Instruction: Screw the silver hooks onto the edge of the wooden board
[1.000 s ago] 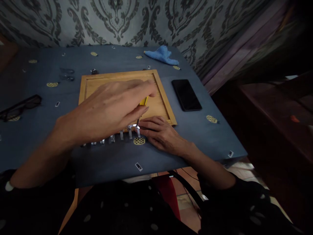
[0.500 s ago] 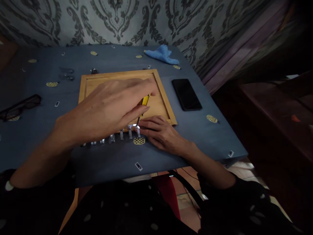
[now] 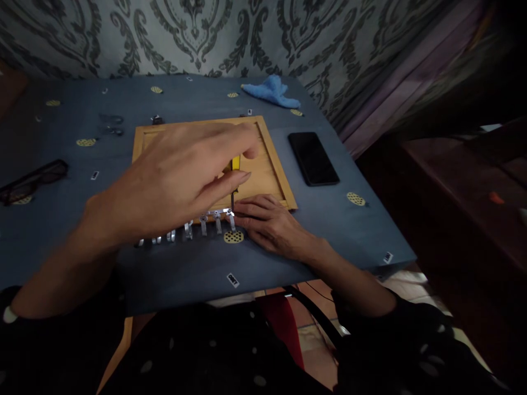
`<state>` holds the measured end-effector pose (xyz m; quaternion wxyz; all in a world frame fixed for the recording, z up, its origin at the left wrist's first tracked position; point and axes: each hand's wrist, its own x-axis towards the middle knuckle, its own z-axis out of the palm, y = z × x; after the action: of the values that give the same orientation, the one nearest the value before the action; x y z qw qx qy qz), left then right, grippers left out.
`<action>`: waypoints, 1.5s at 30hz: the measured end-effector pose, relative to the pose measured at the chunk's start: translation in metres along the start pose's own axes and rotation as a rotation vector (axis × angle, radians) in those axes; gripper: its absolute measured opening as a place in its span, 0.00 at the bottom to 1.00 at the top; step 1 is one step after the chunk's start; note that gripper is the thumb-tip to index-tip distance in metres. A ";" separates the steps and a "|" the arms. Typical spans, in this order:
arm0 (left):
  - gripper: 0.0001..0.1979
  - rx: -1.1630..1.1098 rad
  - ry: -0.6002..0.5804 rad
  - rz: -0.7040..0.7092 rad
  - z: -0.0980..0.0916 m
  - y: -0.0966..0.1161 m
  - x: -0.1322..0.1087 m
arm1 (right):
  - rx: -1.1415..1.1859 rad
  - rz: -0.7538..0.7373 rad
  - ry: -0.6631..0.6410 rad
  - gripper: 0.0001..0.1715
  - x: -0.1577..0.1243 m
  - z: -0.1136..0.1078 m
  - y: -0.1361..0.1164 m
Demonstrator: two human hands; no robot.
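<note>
My left hand (image 3: 173, 181) is raised over a wooden tray (image 3: 269, 164) and pinches a yellow-handled screwdriver (image 3: 234, 164), whose dark shaft points down at a metal hook rack (image 3: 193, 227) lying along the tray's near edge. The rack's several silver hooks stick out toward me. My right hand (image 3: 267, 222) lies flat on the blue table, fingers together, pressing the rack's right end. The screwdriver tip meets the rack just beside my right fingertips. Most of the tray's inside is hidden by my left hand.
A black phone (image 3: 313, 158) lies right of the tray. Dark glasses (image 3: 31, 181) rest at the far left, a blue cloth (image 3: 272, 92) at the back. Small yellow dotted discs (image 3: 233, 237) and tiny tags are scattered on the table (image 3: 197, 269). The table edge runs close in front.
My left hand has lifted and tilted the screwdriver more upright, shifting slightly left. My right hand stays on the rack's right end.
</note>
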<state>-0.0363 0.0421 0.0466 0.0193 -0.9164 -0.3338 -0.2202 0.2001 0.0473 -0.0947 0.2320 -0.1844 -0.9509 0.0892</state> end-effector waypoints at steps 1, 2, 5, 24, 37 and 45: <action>0.07 -0.003 0.016 0.010 -0.001 0.000 0.000 | -0.001 0.000 0.002 0.20 0.000 0.000 0.000; 0.07 -0.002 0.017 0.014 -0.002 0.000 0.000 | -0.001 -0.001 0.004 0.20 0.000 0.000 0.000; 0.08 0.007 0.004 0.007 -0.003 0.001 0.001 | -0.004 -0.005 0.006 0.21 0.000 0.000 0.000; 0.11 0.008 -0.082 -0.090 0.004 -0.002 0.000 | -0.002 -0.003 0.018 0.20 -0.001 0.002 0.001; 0.10 0.052 -0.093 -0.066 0.004 0.000 0.000 | -0.017 -0.007 0.018 0.20 -0.001 0.002 0.001; 0.14 0.049 -0.071 -0.135 0.015 -0.002 -0.003 | -0.026 -0.016 0.027 0.19 0.000 0.002 0.000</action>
<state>-0.0337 0.0447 0.0313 0.0149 -0.8983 -0.4005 -0.1800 0.1991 0.0478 -0.0962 0.2430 -0.1810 -0.9502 0.0726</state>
